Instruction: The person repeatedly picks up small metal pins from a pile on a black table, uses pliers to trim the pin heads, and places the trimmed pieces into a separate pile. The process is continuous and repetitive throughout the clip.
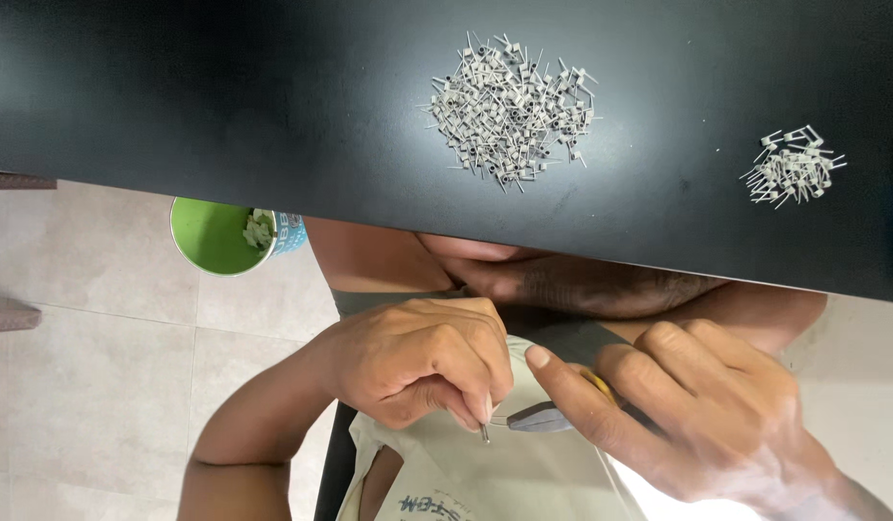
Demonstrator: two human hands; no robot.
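While the left hand (417, 362) pinches a small metal pin (485, 432) by its fingertips, the right hand (697, 415) grips a cutter (543, 417) with its nose right at the pin, both held over the lap, clear of the bench (224, 96) edge. Pin heaps (large (509, 111), small (794, 166)) sit well apart on the bench. Green cup (215, 236) waits below the edge, left, floor space open around it.

Bright, even daylight, sharp focus.
My desk (273, 96) shows soft glare at its upper left; floor glare bottom right.
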